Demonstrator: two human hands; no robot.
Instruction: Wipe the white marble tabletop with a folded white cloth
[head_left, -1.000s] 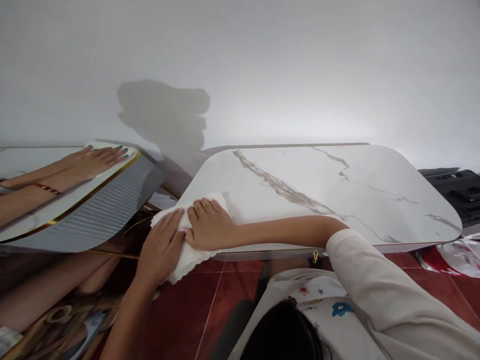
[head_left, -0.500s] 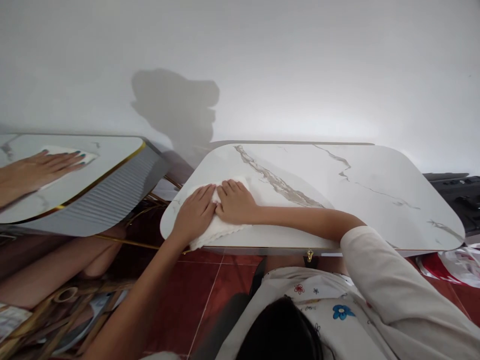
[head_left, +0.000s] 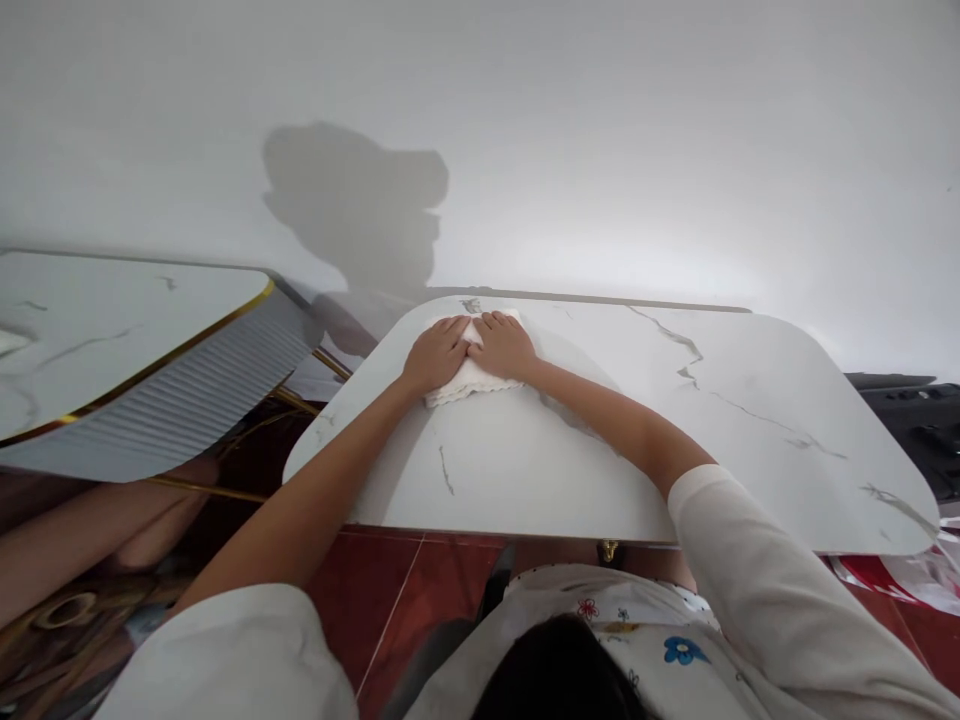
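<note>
A white cloth (head_left: 480, 382) with a wavy edge lies on a white marble-patterned tabletop (head_left: 555, 470), near its far left part. My left hand (head_left: 439, 355) rests flat on the cloth's left side, fingers stretched toward the wall. Beside it, my right hand (head_left: 504, 345) presses on the cloth's right side, also with its fingers laid out. The thumbs nearly meet in the middle. Much of the cloth is hidden under both hands.
On the left stands a second marble-patterned table (head_left: 135, 320) with a gold edge and ribbed grey side. Another person's leg (head_left: 112, 520) shows beneath it. A white wall (head_left: 600, 150) rises behind. A black object (head_left: 911, 410) and a red-and-white bag (head_left: 892, 580) are at the right.
Both my hands have slid the cloth away from me and slightly right, toward the table's far edge. The other person's hand on the left table has gone out of view.
</note>
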